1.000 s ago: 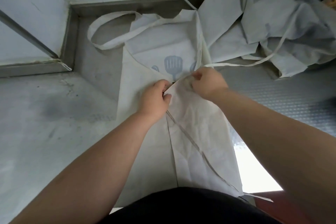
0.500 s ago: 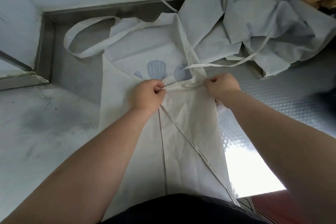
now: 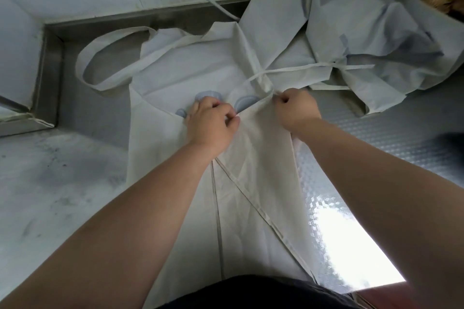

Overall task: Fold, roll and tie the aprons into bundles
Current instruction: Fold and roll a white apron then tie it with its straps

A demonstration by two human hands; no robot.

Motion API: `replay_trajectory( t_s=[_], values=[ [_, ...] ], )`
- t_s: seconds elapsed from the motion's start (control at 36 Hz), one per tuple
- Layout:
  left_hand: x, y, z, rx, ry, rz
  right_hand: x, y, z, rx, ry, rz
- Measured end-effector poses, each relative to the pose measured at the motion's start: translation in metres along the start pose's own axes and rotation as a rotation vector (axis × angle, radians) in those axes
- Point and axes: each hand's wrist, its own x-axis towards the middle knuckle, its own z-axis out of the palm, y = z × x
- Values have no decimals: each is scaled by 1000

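Head view | apron is lying flat on the counter, long axis running from the body toward the wall, bib at far end | left hand is pinching the folded edge mid-width | right hand is pinching that edge's right corner beside the strap | both hands are sitting equally near; a lengthwise fold is probably coming.
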Motion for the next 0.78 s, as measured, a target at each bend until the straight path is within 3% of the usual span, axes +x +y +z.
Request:
replay_trajectory(
  t_s=[0.14, 0.25, 0.36, 0.53, 0.78],
  values=[
    [11, 13, -2, 46, -76, -98, 6, 4, -6, 233, -47, 122],
    [31, 36, -8, 22, -124, -14, 7, 3, -12, 282, -52, 38],
    [59, 60, -12, -71, -66, -9, 8, 8, -12, 299, -37, -19],
    [91, 75, -13, 113, -175, -131, 11, 12, -13, 242, -6, -67],
    [107, 96, -32, 401, -276, -59, 18, 17, -14, 187, -38, -35]
  ],
)
